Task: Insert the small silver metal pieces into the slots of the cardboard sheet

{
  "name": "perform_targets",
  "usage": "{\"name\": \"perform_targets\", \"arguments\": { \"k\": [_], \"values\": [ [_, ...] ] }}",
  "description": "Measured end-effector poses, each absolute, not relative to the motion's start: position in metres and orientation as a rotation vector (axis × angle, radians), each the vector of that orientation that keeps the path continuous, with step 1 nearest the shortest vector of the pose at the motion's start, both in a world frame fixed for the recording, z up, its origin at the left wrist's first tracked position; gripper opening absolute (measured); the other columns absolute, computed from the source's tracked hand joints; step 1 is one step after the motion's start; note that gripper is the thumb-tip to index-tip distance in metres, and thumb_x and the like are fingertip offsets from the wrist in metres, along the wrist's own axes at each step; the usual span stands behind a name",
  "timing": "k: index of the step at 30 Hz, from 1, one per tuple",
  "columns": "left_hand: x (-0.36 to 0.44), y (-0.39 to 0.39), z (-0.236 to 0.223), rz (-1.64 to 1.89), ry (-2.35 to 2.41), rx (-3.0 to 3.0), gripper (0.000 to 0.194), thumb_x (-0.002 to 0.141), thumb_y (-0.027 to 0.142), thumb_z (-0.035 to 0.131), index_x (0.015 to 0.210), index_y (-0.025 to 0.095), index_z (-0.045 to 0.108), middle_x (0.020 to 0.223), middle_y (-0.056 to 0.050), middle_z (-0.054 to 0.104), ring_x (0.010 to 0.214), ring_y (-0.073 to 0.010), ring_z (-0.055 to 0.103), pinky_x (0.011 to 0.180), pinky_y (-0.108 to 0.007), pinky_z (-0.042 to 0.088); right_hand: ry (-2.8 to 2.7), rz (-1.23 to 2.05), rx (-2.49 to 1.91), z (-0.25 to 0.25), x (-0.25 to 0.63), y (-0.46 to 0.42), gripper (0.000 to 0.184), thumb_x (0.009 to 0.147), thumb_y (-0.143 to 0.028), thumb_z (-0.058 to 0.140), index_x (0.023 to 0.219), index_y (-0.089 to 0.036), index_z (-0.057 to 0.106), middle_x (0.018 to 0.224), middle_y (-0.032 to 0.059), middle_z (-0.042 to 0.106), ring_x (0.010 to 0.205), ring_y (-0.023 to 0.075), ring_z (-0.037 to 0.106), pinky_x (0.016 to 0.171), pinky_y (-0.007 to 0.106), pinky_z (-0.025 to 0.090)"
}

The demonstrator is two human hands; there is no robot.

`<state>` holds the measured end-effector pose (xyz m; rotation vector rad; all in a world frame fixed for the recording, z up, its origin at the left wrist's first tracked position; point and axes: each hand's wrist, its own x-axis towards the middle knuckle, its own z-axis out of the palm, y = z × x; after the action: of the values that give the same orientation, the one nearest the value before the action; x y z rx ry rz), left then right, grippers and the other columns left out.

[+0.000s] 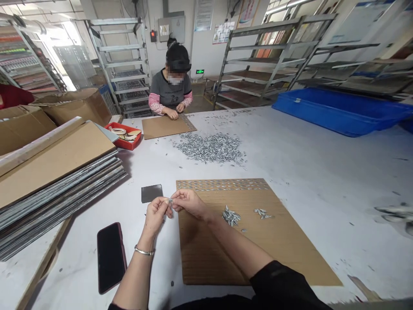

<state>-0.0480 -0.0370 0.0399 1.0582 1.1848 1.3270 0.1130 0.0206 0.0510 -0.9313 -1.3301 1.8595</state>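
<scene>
One wide white table (322,172) lies before us. On it, close to our body, we have the cardboard sheet (284,241), whose far edge runs from left to right; along this edge we see rows of grey pieces (222,185), their long axes set mostly in the direction of the rows. Beyond the sheet is spread the loose pile (213,148), where the pieces point in many directions. Our left hand (158,210) and our right hand (189,202) meet at the left edge of the sheet, near its far corner. Just beyond our left hand lies the dark plate (151,193), flat on the table. To the right of our hands, on the sheet, we find the small heap (231,216), and farther right the smaller group (263,213). The smallest is the held piece (170,200): we pinch it between thumb and fingers of both hands, so it sits exactly where the fingertips meet. It is mostly covered, and we cannot tell which way its long axis points.
</scene>
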Motion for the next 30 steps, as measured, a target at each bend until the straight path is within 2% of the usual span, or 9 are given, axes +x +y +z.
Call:
{"name": "perform_targets", "arguments": {
  "k": [8, 14, 17, 19, 21, 23, 25, 27, 30],
  "values": [
    [-0.058, -0.039, 0.044, 1.313, 1.194, 1.158, 0.034, 0.084, 0.048, 0.070, 0.086, 0.015, 0.065, 0.062, 0.000, 0.066, 0.051, -0.0116, 0.059, 0.055, -0.024, 0.048, -1.387, 1.852, -0.943, 0.051, 0.105, 0.024, 0.029, 0.069, -0.035, 0.081, 0.082, -0.015, 0.065, 0.071, 0.0035, 0.073, 0.062, 0.0128, 0.067, 0.061, 0.024, 0.054],
    [-0.061, -0.039, 0.042, 1.304, 1.205, 1.208, 0.032, 0.085, 0.047, 0.069, 0.086, 0.015, 0.065, 0.063, 0.000, 0.066, 0.053, -0.0119, 0.060, 0.056, -0.024, 0.048, -1.385, 1.855, -0.939, 0.055, 0.099, 0.023, 0.033, 0.067, -0.038, 0.083, 0.076, -0.016, 0.061, 0.062, 0.0005, 0.067, 0.056, 0.0113, 0.062, 0.057, 0.023, 0.051],
    [-0.063, -0.038, 0.042, 1.321, 1.223, 1.199, 0.032, 0.085, 0.046, 0.070, 0.087, 0.015, 0.065, 0.062, 0.000, 0.067, 0.054, -0.0123, 0.060, 0.058, -0.025, 0.048, -1.358, 1.841, -0.966, 0.052, 0.094, 0.025, 0.037, 0.073, -0.048, 0.078, 0.075, -0.017, 0.057, 0.062, -0.0003, 0.065, 0.054, 0.0102, 0.060, 0.055, 0.022, 0.050],
    [-0.068, -0.038, 0.044, 1.392, 1.247, 1.153, 0.031, 0.086, 0.045, 0.070, 0.089, 0.015, 0.065, 0.063, 0.000, 0.067, 0.054, -0.0122, 0.060, 0.058, -0.025, 0.048, -1.331, 1.804, -1.030, 0.045, 0.089, 0.026, 0.034, 0.080, -0.050, 0.070, 0.081, -0.018, 0.058, 0.070, 0.0009, 0.067, 0.057, 0.0112, 0.061, 0.055, 0.023, 0.051],
    [-0.073, -0.038, 0.045, 1.488, 1.248, 1.099, 0.030, 0.086, 0.044, 0.070, 0.091, 0.015, 0.065, 0.064, 0.000, 0.067, 0.053, -0.0114, 0.059, 0.057, -0.025, 0.048, -1.448, 1.685, -1.109, 0.037, 0.085, 0.026, 0.023, 0.082, -0.041, 0.065, 0.082, -0.019, 0.061, 0.079, 0.0031, 0.070, 0.066, 0.0140, 0.065, 0.058, 0.025, 0.052],
    [-0.077, -0.038, 0.046, 1.557, 1.218, 1.065, 0.029, 0.086, 0.043, 0.071, 0.092, 0.015, 0.066, 0.065, 0.001, 0.067, 0.053, -0.0108, 0.058, 0.058, -0.025, 0.049, -1.737, 1.448, -1.153, 0.032, 0.082, 0.023, 0.011, 0.080, -0.029, 0.064, 0.076, -0.020, 0.064, 0.084, 0.0050, 0.071, 0.079, 0.0175, 0.067, 0.068, 0.027, 0.053],
    [-0.079, -0.038, 0.045, 1.583, 1.180, 1.055, 0.028, 0.086, 0.042, 0.071, 0.092, 0.015, 0.065, 0.066, 0.001, 0.067, 0.053, -0.0106, 0.058, 0.059, -0.025, 0.049, -1.975, 1.207, -1.139, 0.031, 0.081, 0.018, 0.008, 0.078, -0.023, 0.063, 0.071, -0.020, 0.066, 0.084, 0.0054, 0.073, 0.086, 0.0195, 0.068, 0.078, 0.030, 0.052],
    [-0.077, -0.038, 0.044, 1.575, 1.158, 1.060, 0.028, 0.086, 0.042, 0.071, 0.093, 0.015, 0.065, 0.066, 0.001, 0.067, 0.053, -0.0108, 0.059, 0.059, -0.025, 0.049, -1.990, 1.169, -1.084, 0.035, 0.083, 0.013, 0.010, 0.081, -0.025, 0.061, 0.080, -0.020, 0.070, 0.082, 0.0043, 0.073, 0.084, 0.0191, 0.068, 0.080, 0.030, 0.052],
    [-0.070, -0.039, 0.043, 1.534, 1.164, 1.087, 0.028, 0.086, 0.043, 0.070, 0.092, 0.016, 0.065, 0.065, 0.000, 0.068, 0.054, -0.0113, 0.060, 0.059, -0.025, 0.049, -1.716, 1.360, -1.001, 0.046, 0.088, 0.008, 0.022, 0.085, -0.035, 0.060, 0.097, -0.019, 0.070, 0.080, 0.0032, 0.072, 0.074, 0.0167, 0.068, 0.069, 0.028, 0.054]
  ]
}}
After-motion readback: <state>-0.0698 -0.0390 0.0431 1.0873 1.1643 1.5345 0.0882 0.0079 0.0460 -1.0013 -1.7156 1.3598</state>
